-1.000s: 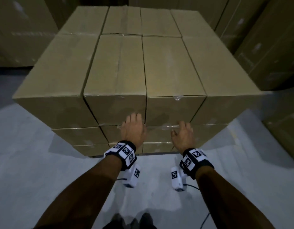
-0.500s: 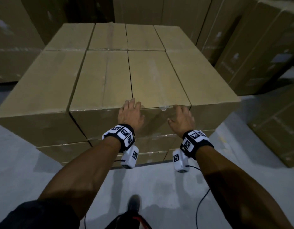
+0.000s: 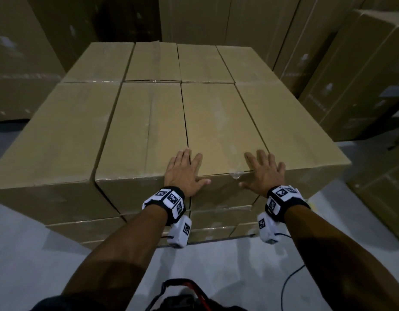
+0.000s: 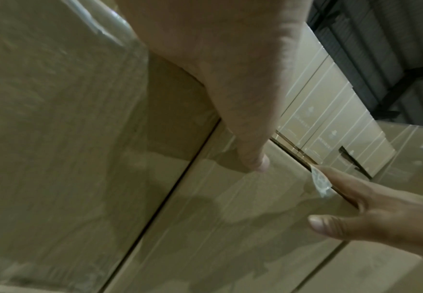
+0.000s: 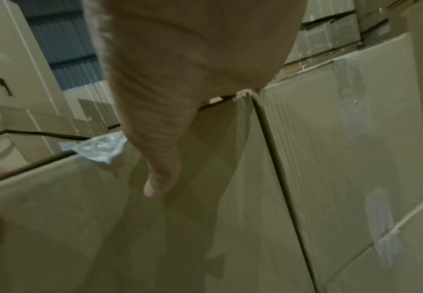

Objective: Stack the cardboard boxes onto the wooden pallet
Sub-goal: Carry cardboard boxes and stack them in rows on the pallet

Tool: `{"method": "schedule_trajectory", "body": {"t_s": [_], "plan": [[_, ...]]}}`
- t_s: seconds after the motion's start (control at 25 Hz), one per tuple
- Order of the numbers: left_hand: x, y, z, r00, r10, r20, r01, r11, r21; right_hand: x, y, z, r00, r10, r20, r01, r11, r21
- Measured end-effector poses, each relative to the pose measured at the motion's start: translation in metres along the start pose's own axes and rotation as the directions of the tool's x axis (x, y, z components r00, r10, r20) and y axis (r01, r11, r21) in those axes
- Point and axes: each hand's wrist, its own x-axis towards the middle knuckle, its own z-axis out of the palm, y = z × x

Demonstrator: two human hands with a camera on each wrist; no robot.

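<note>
A block of plain brown cardboard boxes point(image 3: 149, 122) stands several layers high in front of me; the pallet under it is hidden. My left hand point(image 3: 182, 169) lies flat over the near top edge of the third box from the left point(image 3: 218, 122), fingers straight on its top, thumb point(image 4: 253, 154) down on its front face. My right hand point(image 3: 263, 171) lies flat over the same box's near right corner, thumb point(image 5: 160, 178) on the front face. Loose clear tape point(image 5: 97, 148) sticks out at that edge.
Taller stacks of cardboard boxes point(image 3: 360, 70) stand behind and to the right, another box point(image 3: 382, 198) at the right edge, more stacks point(image 3: 19, 63) at the left. Grey concrete floor point(image 3: 25, 254) spreads around the stack. A black cable point(image 3: 290, 281) trails by my right arm.
Both hands have risen from the front of the lower boxes to the top front edge of the upper box and now lie spread over it. My view has moved closer.
</note>
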Motion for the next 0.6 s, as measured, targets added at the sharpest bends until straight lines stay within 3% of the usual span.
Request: {"method": "schedule_trajectory", "body": {"t_s": [0.6], "plan": [[0.0024,0.0018,0.0030,1.000,0.002,0.004,-0.002,0.999,0.040,-0.0004,0.0014,0.0082,0.999,-0.039,-0.023,0.038,0.998,-0.052]]}}
